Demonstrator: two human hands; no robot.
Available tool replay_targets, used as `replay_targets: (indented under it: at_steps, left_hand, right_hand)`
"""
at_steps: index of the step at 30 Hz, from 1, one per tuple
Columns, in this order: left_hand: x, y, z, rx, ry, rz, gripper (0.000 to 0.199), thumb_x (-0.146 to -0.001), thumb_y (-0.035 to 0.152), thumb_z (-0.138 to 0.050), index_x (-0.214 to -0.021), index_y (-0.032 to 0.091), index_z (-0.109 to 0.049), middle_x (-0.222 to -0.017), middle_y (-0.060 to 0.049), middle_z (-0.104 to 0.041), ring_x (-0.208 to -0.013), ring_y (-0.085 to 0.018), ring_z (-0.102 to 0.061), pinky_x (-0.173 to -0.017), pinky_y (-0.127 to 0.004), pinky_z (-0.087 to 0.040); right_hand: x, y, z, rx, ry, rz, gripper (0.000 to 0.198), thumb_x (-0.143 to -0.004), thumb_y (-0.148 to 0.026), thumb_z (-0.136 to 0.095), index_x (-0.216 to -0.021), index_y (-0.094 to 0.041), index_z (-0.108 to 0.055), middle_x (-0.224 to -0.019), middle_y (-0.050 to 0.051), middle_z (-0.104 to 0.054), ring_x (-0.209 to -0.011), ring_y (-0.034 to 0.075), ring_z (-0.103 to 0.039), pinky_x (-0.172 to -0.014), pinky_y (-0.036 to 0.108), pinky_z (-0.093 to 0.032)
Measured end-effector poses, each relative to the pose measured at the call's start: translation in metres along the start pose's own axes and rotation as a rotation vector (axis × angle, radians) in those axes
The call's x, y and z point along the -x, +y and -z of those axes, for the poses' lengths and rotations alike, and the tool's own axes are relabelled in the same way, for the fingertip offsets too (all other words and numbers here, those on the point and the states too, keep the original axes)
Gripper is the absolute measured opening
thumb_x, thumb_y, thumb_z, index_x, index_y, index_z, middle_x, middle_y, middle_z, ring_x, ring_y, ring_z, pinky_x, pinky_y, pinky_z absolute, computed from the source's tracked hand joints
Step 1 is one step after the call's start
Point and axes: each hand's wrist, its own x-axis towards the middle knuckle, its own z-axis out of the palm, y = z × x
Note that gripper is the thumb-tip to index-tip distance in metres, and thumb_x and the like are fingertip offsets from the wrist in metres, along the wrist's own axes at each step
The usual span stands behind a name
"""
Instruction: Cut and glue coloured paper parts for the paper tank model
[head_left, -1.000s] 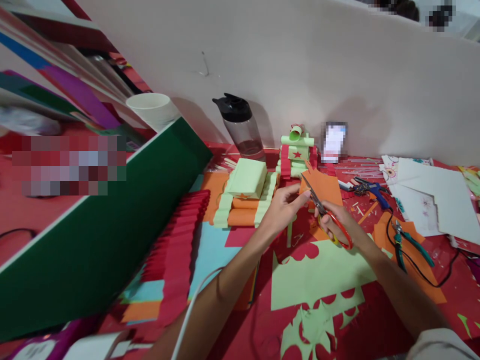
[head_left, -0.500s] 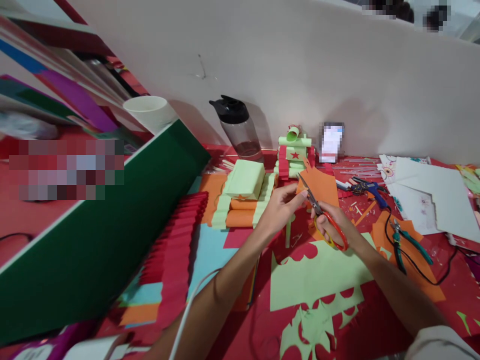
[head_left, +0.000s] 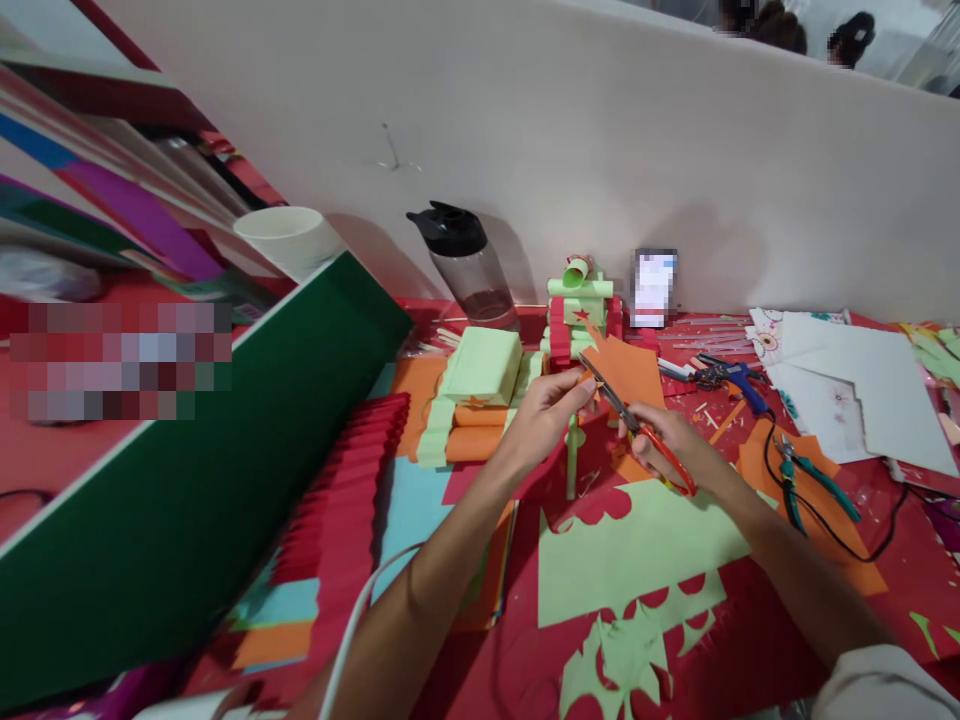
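Note:
My right hand (head_left: 664,440) grips scissors (head_left: 619,408) with red and yellow handles, their blades pointing up and left. At the blades, the fingers of my left hand (head_left: 555,405) are pinched on a small piece of orange paper (head_left: 588,377), mostly hidden by the fingertips. Behind the blades is a larger orange sheet (head_left: 630,368). A paper model (head_left: 581,310) of light green rolls with red bands and a red star stands beyond my hands. Left of my left hand, a light green paper block (head_left: 480,365) rests on orange and green rolled paper (head_left: 476,445).
Cut light green sheets (head_left: 637,545) lie below my hands. Pliers (head_left: 817,485) and a blue glue gun (head_left: 746,385) with a cable are at right. A bottle (head_left: 469,265), phone (head_left: 653,288) and white cup (head_left: 289,240) stand behind. A green board (head_left: 202,480) slants across the left.
The scissors have swung so their blades lie flatter, and the blades sit closer together. The whole view has shifted slightly; both hands stay by the orange paper.

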Motion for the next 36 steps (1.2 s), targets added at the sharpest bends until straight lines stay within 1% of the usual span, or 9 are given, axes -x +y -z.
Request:
replay_targets:
  at_steps: [4,8,12,15,18,21,24,28,36]
  left_hand:
    - [-0.002,0.002,0.002,0.009,-0.034,-0.018,0.038,-0.088,0.049,-0.067,-0.061,0.022,-0.064,-0.064,-0.004,-0.062,-0.067,-0.019,-0.056,-0.07,-0.033,-0.047]
    - [-0.001,0.003,0.002,-0.001,-0.031,-0.028,0.038,-0.087,0.047,-0.066,-0.059,0.022,-0.063,-0.065,-0.004,-0.06,-0.068,-0.019,-0.055,-0.07,-0.033,-0.048]
    - [-0.001,-0.001,0.001,0.026,-0.009,0.021,0.034,-0.085,0.048,-0.067,-0.064,0.021,-0.065,-0.065,-0.003,-0.06,-0.066,-0.018,-0.053,-0.064,-0.03,-0.045]
    - [-0.002,-0.007,0.001,0.079,-0.009,0.05,0.033,-0.084,0.048,-0.069,-0.066,0.021,-0.066,-0.065,-0.002,-0.059,-0.064,-0.017,-0.051,-0.06,-0.029,-0.042]
    - [-0.002,-0.013,0.001,0.112,-0.015,0.04,0.036,-0.085,0.049,-0.069,-0.064,0.021,-0.063,-0.069,-0.003,-0.06,-0.066,-0.017,-0.051,-0.062,-0.029,-0.043]
    - [-0.001,-0.015,0.001,0.128,-0.005,0.018,0.04,-0.087,0.05,-0.068,-0.061,0.021,-0.06,-0.068,-0.003,-0.057,-0.066,-0.017,-0.049,-0.063,-0.03,-0.042]
    - [0.001,-0.015,-0.001,0.213,0.012,0.008,0.042,-0.087,0.05,-0.069,-0.058,0.021,-0.057,-0.066,-0.002,-0.052,-0.066,-0.016,-0.046,-0.063,-0.03,-0.04]
    - [0.002,-0.014,-0.005,0.345,0.041,0.032,0.043,-0.081,0.049,-0.075,-0.057,0.02,-0.054,-0.064,0.0,-0.049,-0.066,-0.015,-0.045,-0.063,-0.029,-0.039]
    - [0.003,-0.016,-0.006,0.41,0.036,0.046,0.046,-0.079,0.051,-0.08,-0.057,0.019,-0.056,-0.061,0.001,-0.048,-0.065,-0.014,-0.045,-0.064,-0.028,-0.039]
  right_hand:
    - [0.001,0.0,0.002,0.042,-0.01,0.029,0.055,-0.094,-0.076,-0.059,-0.101,-0.021,-0.058,-0.071,-0.004,-0.054,-0.057,0.011,-0.047,-0.054,0.022,-0.038]
    - [0.002,0.0,0.003,0.073,-0.009,0.044,0.054,-0.095,-0.076,-0.059,-0.101,-0.022,-0.059,-0.074,-0.003,-0.055,-0.059,0.011,-0.044,-0.055,0.022,-0.036]
    - [0.0,0.002,0.001,0.04,0.0,0.049,0.054,-0.094,-0.076,-0.061,-0.097,-0.022,-0.058,-0.07,-0.004,-0.054,-0.056,0.011,-0.044,-0.053,0.023,-0.035]
    - [-0.001,0.005,-0.002,-0.018,0.024,0.035,0.052,-0.093,-0.074,-0.064,-0.096,-0.022,-0.058,-0.064,-0.006,-0.05,-0.052,0.011,-0.042,-0.05,0.022,-0.035]
    - [0.0,0.003,-0.004,-0.032,0.031,0.03,0.05,-0.093,-0.071,-0.066,-0.093,-0.022,-0.057,-0.06,-0.007,-0.046,-0.049,0.009,-0.04,-0.048,0.022,-0.034]
    - [0.001,-0.002,-0.004,-0.045,0.012,0.013,0.05,-0.093,-0.07,-0.068,-0.091,-0.022,-0.057,-0.06,-0.008,-0.046,-0.048,0.009,-0.042,-0.047,0.021,-0.035]
    - [0.001,-0.003,-0.005,-0.079,0.006,0.008,0.054,-0.092,-0.075,-0.065,-0.091,-0.021,-0.056,-0.06,-0.008,-0.046,-0.047,0.009,-0.043,-0.045,0.021,-0.035]
    - [0.0,0.001,-0.007,-0.151,-0.01,0.026,0.061,-0.091,-0.081,-0.06,-0.095,-0.02,-0.057,-0.062,-0.007,-0.049,-0.045,0.008,-0.044,-0.044,0.021,-0.037]
    - [-0.002,-0.006,-0.008,-0.254,-0.064,0.008,0.075,-0.075,-0.093,-0.064,-0.094,-0.021,-0.055,-0.062,-0.007,-0.051,-0.046,0.008,-0.046,-0.043,0.021,-0.038]
